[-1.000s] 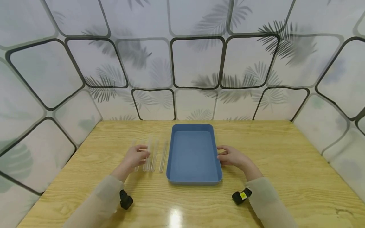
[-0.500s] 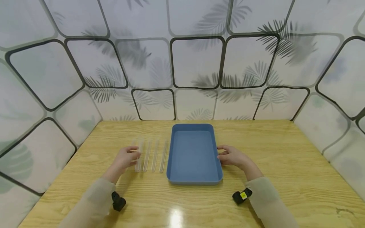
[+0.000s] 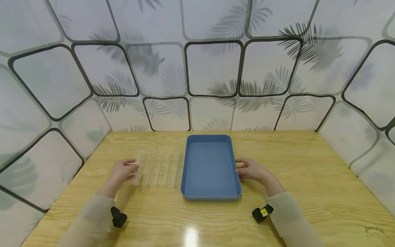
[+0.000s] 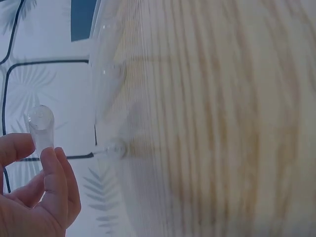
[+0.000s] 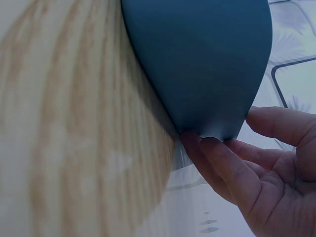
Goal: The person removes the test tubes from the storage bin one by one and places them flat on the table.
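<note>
My left hand [image 3: 123, 171] pinches a clear test tube [image 4: 42, 126] by thumb and fingers; its rounded end points toward the left wrist camera. In the head view it stands at the left end of a row of similar clear tubes [image 3: 159, 169] lying side by side on the wooden table. Another tube's round end [image 4: 116, 148] shows on the tabletop in the left wrist view. My right hand [image 3: 251, 169] grips the right side of an empty blue tray [image 3: 183, 171], thumb at the rim and fingertips against the outer wall lower down.
The wooden table [image 3: 308, 171] reaches back to a pale wall [image 3: 213, 68] patterned with leaves and dark-outlined shapes. Black wrist cameras are strapped to both sleeves. The tray stands right of the tube row.
My left hand has moved left with a tube in its fingers, past the other tubes to the row's left end. The right hand and the tray have stayed put.
</note>
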